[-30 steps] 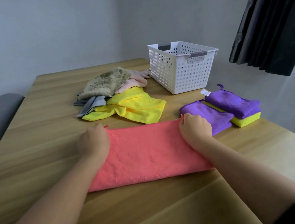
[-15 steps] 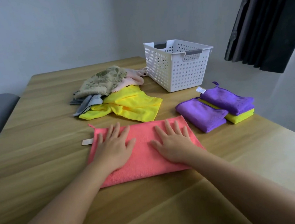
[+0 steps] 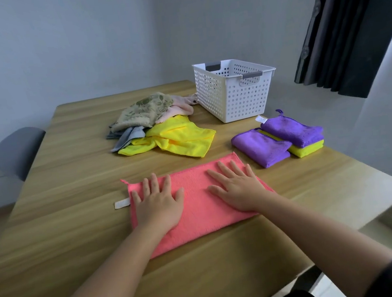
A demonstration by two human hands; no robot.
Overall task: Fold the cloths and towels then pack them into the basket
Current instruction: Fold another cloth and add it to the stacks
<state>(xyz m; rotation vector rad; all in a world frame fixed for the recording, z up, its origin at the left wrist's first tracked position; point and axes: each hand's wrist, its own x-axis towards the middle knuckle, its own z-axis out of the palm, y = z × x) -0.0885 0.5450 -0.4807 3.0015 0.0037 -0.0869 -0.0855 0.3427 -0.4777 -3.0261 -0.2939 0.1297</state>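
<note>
Your left hand (image 3: 158,202) and right hand (image 3: 238,188) lie flat, fingers spread, palms pressing pink cloth (image 3: 197,205) on wooden table (image 3: 74,212). Beyond left fingertips: unfolded cloth pile (image 3: 160,125). Beyond right hand: folded purple cloths (image 3: 278,140), then white basket (image 3: 235,91). Dark curtain (image 3: 347,26) far right, grey chair (image 3: 17,150) far left.

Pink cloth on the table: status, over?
Left hand, right hand: flat, pressing. Pink microfibre cloth folded to a long strip on wooden table. Nothing else on it.
</note>
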